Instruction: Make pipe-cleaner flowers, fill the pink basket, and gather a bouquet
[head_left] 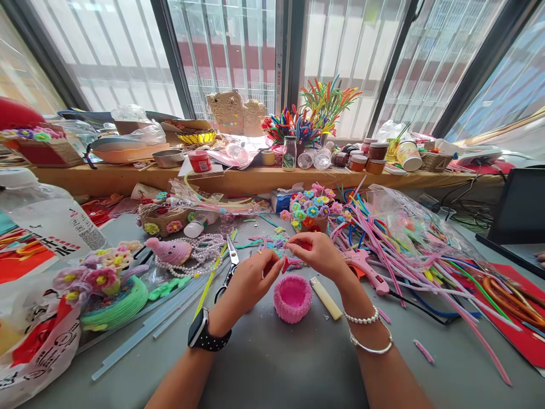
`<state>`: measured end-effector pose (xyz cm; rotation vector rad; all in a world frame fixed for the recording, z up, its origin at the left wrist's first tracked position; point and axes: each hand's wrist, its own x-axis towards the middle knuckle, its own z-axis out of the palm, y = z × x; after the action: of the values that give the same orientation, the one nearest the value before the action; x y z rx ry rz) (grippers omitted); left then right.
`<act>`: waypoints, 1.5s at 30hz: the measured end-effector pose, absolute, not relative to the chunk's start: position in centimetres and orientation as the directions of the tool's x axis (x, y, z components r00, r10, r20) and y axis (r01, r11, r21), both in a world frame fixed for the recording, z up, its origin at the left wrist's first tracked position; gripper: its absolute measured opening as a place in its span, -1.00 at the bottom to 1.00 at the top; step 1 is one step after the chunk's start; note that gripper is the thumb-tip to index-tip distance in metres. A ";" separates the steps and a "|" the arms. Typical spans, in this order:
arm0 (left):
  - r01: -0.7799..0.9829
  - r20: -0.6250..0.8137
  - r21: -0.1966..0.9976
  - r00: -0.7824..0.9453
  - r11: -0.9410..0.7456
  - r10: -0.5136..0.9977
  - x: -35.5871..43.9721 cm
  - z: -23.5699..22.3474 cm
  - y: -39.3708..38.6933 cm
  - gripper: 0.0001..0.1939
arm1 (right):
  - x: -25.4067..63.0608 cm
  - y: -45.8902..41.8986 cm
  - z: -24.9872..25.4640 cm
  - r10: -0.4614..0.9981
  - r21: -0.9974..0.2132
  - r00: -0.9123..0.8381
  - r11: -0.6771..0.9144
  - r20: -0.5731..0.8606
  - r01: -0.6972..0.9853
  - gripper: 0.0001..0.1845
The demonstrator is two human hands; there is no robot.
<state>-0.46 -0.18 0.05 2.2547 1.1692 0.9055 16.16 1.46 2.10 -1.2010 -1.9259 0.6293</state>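
Above a small pink fuzzy bowl (292, 300), my two hands are close together. Fingers pinched, my left hand (255, 277) holds a short dark-pink piece (285, 264) that looks like pipe cleaner. My right hand (318, 254) also has thumb and forefinger pressed together, but whatever lies between them is too small to make out. A cream-coloured stick (326, 298) lies right of the bowl. Scissors (232, 258) with dark handles rest beyond my left hand, partly covered by it. A pink glue gun (368, 271) sits behind my right wrist.
Long pipe cleaners (409, 250) sprawl over the right side. Clear glue sticks (140, 335) lie at left, near a pink knitted figure (170, 251) and pearl strings (208, 253). A flower basket (313, 213) stands at the back. A large bottle (46, 210) is far left.
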 end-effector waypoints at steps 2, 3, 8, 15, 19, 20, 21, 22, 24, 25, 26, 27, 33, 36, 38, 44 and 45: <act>0.524 0.348 0.659 0.423 -0.539 0.837 -0.4 -0.3 -0.1 -0.82 | 16.1 1.5 2.1 0.901 -0.733 -0.262 0.433 0.345 0.525 -0.78; 0.506 0.354 0.676 0.415 -0.536 0.838 -0.4 -0.4 0.0 -0.83 | 16.0 1.5 2.1 0.904 -0.735 -0.259 0.428 0.340 0.526 -0.78; 0.418 0.374 0.750 0.371 -0.513 0.850 -0.5 0.0 -0.1 -0.86 | 16.1 1.6 1.9 0.913 -0.750 -0.262 0.407 0.313 0.521 -0.79; 0.302 0.211 0.891 0.385 -0.339 0.898 -0.9 1.7 -0.5 -0.75 | 16.3 1.6 2.0 0.902 -0.840 -0.322 0.399 0.287 0.369 -0.76; 0.334 0.201 0.870 0.429 -0.362 0.880 -0.7 1.5 -0.5 -0.71 | 16.2 1.8 1.9 0.905 -0.825 -0.280 0.412 0.321 0.386 -0.78; 0.350 0.211 0.857 0.428 -0.377 0.878 -0.6 1.3 -0.4 -0.70 | 16.2 1.8 1.8 0.905 -0.817 -0.274 0.416 0.326 0.399 -0.78; 0.367 0.222 0.845 0.420 -0.389 0.880 -0.6 1.2 -0.4 -0.70 | 16.1 1.9 1.8 0.905 -0.810 -0.268 0.417 0.329 0.413 -0.78; 0.383 0.236 0.834 0.405 -0.398 0.883 -0.6 1.1 -0.4 -0.70 | 16.1 1.9 1.7 0.906 -0.803 -0.263 0.417 0.330 0.426 -0.78; 0.410 0.265 0.813 0.370 -0.413 0.890 -0.5 0.9 -0.3 -0.71 | 16.1 2.0 1.6 0.909 -0.792 -0.255 0.414 0.331 0.448 -0.77; 0.420 0.279 0.806 0.352 -0.417 0.893 -0.5 0.8 -0.3 -0.71 | 16.1 2.0 1.6 0.910 -0.788 -0.248 0.412 0.332 0.458 -0.77; 0.426 0.291 0.801 0.337 -0.421 0.895 -0.4 0.8 -0.3 -0.72 | 16.1 2.0 1.5 0.912 -0.784 -0.241 0.409 0.333 0.467 -0.77; 0.430 0.297 0.799 0.327 -0.421 0.897 -0.4 0.7 -0.3 -0.72 | 16.1 2.0 1.5 0.913 -0.781 -0.233 0.407 0.334 0.475 -0.77; 0.364 0.217 0.863 0.361 -0.351 0.907 -0.4 0.5 -0.3 -0.69 | 16.1 2.0 1.6 0.909 -0.774 -0.233 0.416 0.345 0.478 -0.77; 0.364 0.188 0.873 0.359 -0.323 0.914 -0.4 0.4 -0.2 -0.69 | 16.0 1.8 1.6 0.906 -0.772 -0.235 0.423 0.352 0.475 -0.76; 0.367 0.179 0.873 0.369 -0.320 0.912 -0.4 0.4 -0.2 -0.70 | 16.0 1.8 1.6 0.906 -0.770 -0.236 0.423 0.352 0.477 -0.76; 0.305 0.183 0.905 0.353 -0.297 0.918 -0.4 0.5 0.0 -0.70 | 16.1 1.9 1.5 0.908 -0.798 -0.247 0.415 0.338 0.438 -0.75; 0.301 0.183 0.908 0.341 -0.292 0.922 -0.5 0.5 0.0 -0.70 | 16.2 1.9 1.5 0.912 -0.810 -0.247 0.405 0.326 0.423 -0.75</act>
<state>-0.50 0.03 0.49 1.7849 1.0865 0.9536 16.18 1.91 1.51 -1.1503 -1.8414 0.7515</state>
